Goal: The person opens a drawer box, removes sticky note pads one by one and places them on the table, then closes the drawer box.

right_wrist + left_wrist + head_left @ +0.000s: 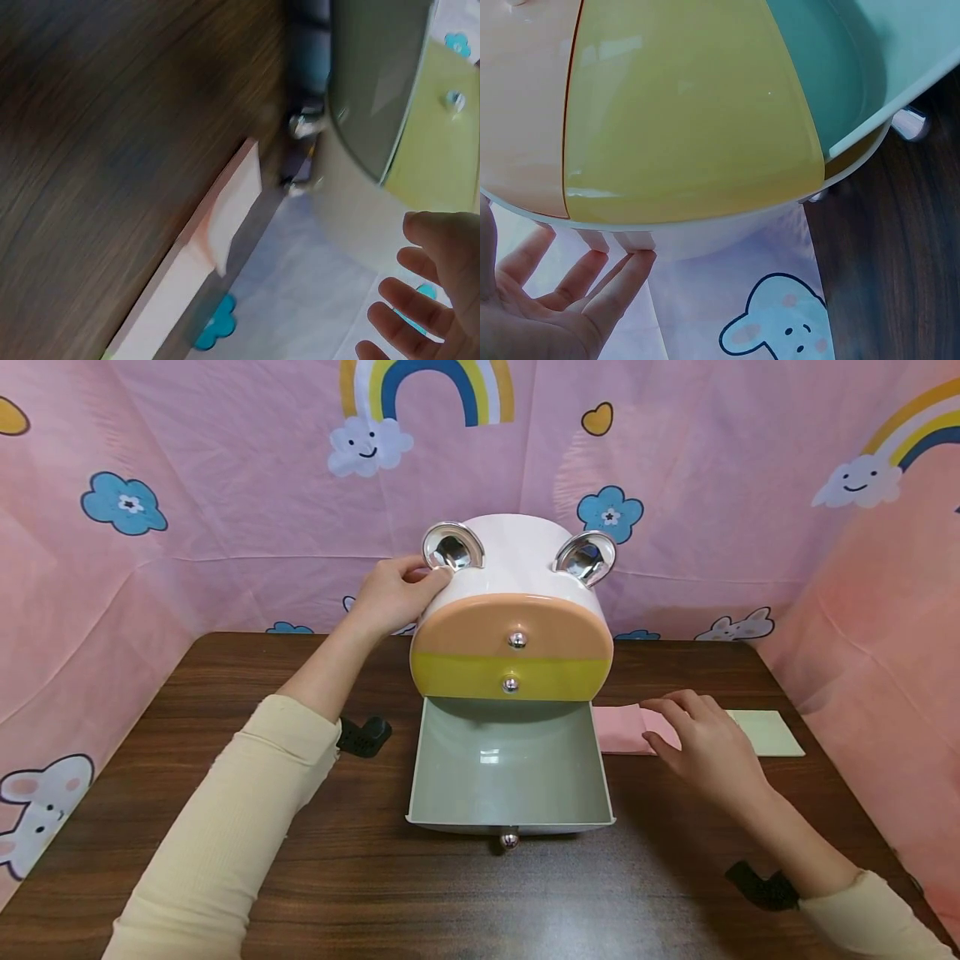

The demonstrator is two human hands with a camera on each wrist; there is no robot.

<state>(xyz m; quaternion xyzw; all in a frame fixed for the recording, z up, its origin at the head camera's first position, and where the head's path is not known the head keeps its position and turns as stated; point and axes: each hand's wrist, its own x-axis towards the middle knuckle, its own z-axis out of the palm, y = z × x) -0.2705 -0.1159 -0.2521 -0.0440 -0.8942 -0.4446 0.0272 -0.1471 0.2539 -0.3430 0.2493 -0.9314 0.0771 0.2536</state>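
Note:
A white storage box (pixel 517 552) with silver ears stands at the centre. It has an orange drawer front (pixel 465 622), a yellow one (pixel 450 672) and a pulled-out grey-green drawer (pixel 510 785) with nothing inside. My left hand (pixel 397 593) touches the box's side by the left ear (pixel 453 547); in the left wrist view its fingertips (pixel 641 262) press against the white wall. Over the pink sticky notes (pixel 621 731) hovers my right hand (pixel 708 747), fingers loosely bent with nothing between them. One pink sheet is lifted at an edge in the right wrist view.
Pale green sticky notes (pixel 768 733) lie right of the pink ones on the dark wooden table (pixel 337 877). A pink patterned cloth (pixel 262 460) hangs behind and along both sides. The open drawer's silver knob (pixel 509 837) sticks out toward the front.

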